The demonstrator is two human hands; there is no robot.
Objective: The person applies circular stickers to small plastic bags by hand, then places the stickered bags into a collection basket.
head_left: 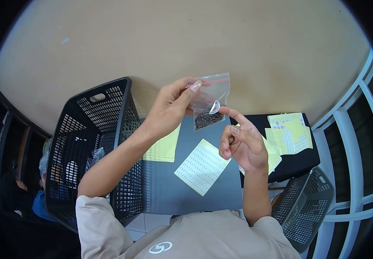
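A clear zip bag [211, 93] with a red seal line and dark contents at its bottom hangs upright above the table. My left hand [175, 99] pinches it near its upper left corner. On the bag's front is a small round white sticker [214, 107]. My right hand [247, 144] has its index finger stretched to the sticker's right edge, with the other fingers curled and nothing seen in them. Below the bag, a sheet of small printed labels [201, 166] lies on the grey table [158, 185].
A large black basket [128, 172] with small plastic bags inside stands at the left. Yellow sheets [162, 149] lie beside it. More yellow label sheets [288, 136] rest on a black surface [290, 164] at the right, above a grey basket [311, 207].
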